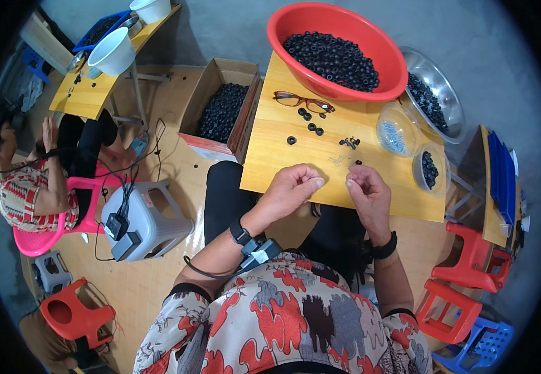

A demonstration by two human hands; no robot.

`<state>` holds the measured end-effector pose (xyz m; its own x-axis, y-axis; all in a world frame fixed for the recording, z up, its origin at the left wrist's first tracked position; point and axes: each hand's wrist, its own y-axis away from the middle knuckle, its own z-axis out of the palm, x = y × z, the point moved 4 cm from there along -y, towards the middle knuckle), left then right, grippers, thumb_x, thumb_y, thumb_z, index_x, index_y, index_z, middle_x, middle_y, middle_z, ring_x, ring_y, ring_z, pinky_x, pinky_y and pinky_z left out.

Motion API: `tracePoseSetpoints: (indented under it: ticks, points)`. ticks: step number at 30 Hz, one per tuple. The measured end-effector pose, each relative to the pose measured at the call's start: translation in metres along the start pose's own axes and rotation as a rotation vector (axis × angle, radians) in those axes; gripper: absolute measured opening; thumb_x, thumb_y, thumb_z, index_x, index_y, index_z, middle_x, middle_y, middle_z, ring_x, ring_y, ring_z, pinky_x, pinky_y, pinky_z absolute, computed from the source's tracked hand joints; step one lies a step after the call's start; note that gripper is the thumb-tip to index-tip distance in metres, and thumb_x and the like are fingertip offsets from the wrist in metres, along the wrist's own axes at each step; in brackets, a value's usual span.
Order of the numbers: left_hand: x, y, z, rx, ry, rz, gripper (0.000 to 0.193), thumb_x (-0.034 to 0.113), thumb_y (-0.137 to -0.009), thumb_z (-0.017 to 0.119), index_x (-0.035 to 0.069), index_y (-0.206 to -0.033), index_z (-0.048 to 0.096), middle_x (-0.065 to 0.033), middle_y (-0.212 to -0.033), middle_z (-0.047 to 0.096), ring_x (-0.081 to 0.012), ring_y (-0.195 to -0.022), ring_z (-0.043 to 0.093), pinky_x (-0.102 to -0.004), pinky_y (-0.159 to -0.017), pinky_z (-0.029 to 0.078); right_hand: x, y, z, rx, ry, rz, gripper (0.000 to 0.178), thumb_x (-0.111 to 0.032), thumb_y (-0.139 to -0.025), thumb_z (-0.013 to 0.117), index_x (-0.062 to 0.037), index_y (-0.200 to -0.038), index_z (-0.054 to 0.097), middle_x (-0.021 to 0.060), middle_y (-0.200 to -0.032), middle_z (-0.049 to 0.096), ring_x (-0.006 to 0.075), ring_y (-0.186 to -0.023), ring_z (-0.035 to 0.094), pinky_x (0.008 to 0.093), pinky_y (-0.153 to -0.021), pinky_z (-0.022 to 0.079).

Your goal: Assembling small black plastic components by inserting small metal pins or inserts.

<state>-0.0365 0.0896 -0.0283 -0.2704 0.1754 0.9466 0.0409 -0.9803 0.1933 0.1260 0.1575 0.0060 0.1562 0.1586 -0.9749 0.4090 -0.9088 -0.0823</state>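
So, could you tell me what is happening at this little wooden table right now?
A person sits at a small wooden table with both hands raised over its near edge. The left hand and right hand are close together, fingertips pinched as if on something tiny; what exactly is too small to tell. A few small black rings and a pair of glasses lie on the table, behind them a red basin full of black rings. Another person sits at a separate table to the left.
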Motion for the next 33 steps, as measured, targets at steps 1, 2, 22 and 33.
tracePoseSetpoints:
  ticks: [1,2,22,33]
  points:
    - [0.0,-0.003,-0.001,0.022,-0.118,0.064,0.015,0.018,-0.089,0.059,0.003,-0.089,0.061,0.0041,-0.063,0.051,-0.0019,-0.054,0.045,-0.016,-0.048,0.036,0.001,0.002,-0.002,0.011,0.028,-0.001,0.016,0.001,-0.083,0.058,0.0003,-0.099,0.059,0.0025,-0.083,0.057,0.0054,-0.073,0.05,0.0192,-0.066,0.043]
    - [-0.001,-0.006,0.0,0.021,-0.118,0.065,0.015,0.018,-0.089,0.059,0.003,-0.089,0.061,0.0041,-0.063,0.051,-0.0019,-0.054,0.045,-0.016,-0.048,0.036,0.0,0.003,-0.003,0.012,0.028,-0.003,0.016,0.001,-0.083,0.058,0.0003,-0.099,0.059,0.0025,-0.083,0.057,0.0054,-0.073,0.05,0.0192,-0.066,0.043]
    - [-0.001,0.019,-0.003,-0.061,0.45,-0.072,0.036,-0.004,-0.087,0.051,-0.001,-0.123,0.05,-0.0065,-0.107,0.059,-0.0116,-0.089,0.061,-0.0224,-0.081,0.05,0.004,0.015,0.015,-0.13,-0.003,-0.016,0.01,-0.001,-0.085,0.059,0.0006,-0.095,0.061,-0.0012,-0.083,0.061,0.0028,-0.071,0.051,0.0178,-0.064,0.043]
    - [0.007,0.025,-0.003,-0.002,0.253,0.127,0.046,-0.004,-0.089,0.049,0.003,-0.132,0.036,-0.0092,-0.108,0.058,-0.0106,-0.086,0.059,-0.0233,-0.078,0.049,-0.034,0.011,0.021,-0.168,0.235,-0.24,0.013,0.003,-0.079,0.06,-0.0006,-0.091,0.063,0.0082,-0.083,0.059,0.0151,-0.075,0.057,0.0258,-0.066,0.045]
